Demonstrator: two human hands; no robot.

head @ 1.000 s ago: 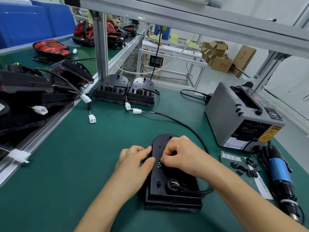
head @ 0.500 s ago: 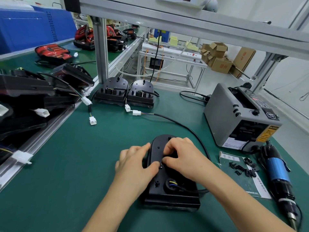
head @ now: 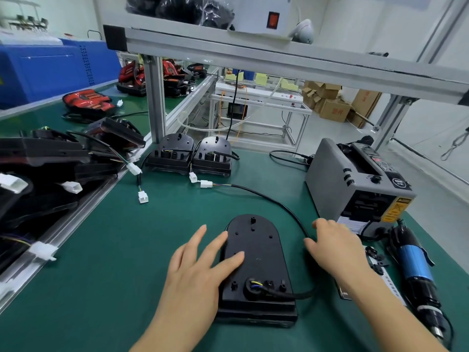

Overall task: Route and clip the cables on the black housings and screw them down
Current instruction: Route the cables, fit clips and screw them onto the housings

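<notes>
Head: tape dispenser, screwdriver right of housing; cable between.

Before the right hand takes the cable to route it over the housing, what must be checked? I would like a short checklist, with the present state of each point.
1. Housing flat on the mat, left hand resting on it: ok.
2. Right hand open, holding nothing, beside the cable: ok.
3. Cable clipped to the housing: not ok; it loops free over the mat.
4. Clips near the right hand: ok.
5. Screwdriver lying at the right: ok.
6. Screws ready: cannot tell.
</notes>
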